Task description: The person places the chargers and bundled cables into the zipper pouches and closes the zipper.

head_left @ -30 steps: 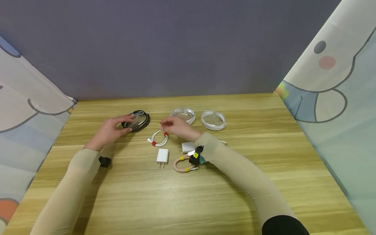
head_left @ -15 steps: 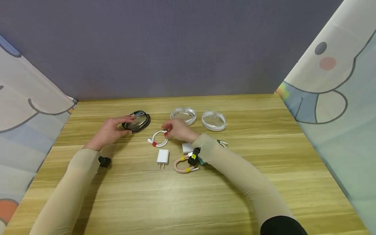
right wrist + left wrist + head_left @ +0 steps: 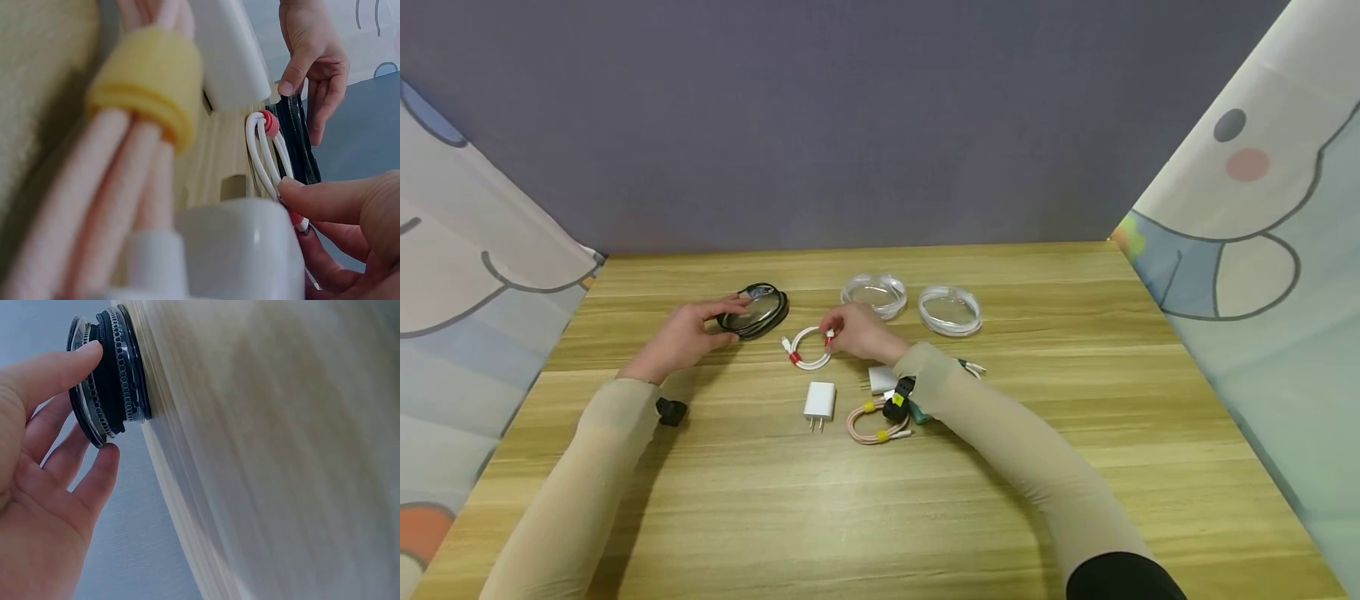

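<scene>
My left hand [image 3: 681, 337] holds a round clear case with black trim [image 3: 764, 327] at the back left of the table. In the left wrist view, the thumb lies against the side of this black-edged case [image 3: 112, 375], and the fingers curve around its far and lower edge. My right hand [image 3: 861, 332] pinches a coiled white charging cable [image 3: 808, 364] by its red strap on the right side. The right wrist view has the thumb on the white coil [image 3: 265, 156], with a second red strap [image 3: 270, 123] at its other end.
Two round clear cases with white edges, a left one [image 3: 887, 310] and a right one [image 3: 951, 327], lie behind. Nearer are a white charger [image 3: 820, 400], another charger [image 3: 881, 380] and a pink cable [image 3: 865, 439] with yellow straps. A green item [image 3: 919, 413] shows beneath the right wrist.
My right hand has come down onto the white cable coil and now pinches its strapped side; the coil has shifted slightly. The left hand stays at the black-edged case.
</scene>
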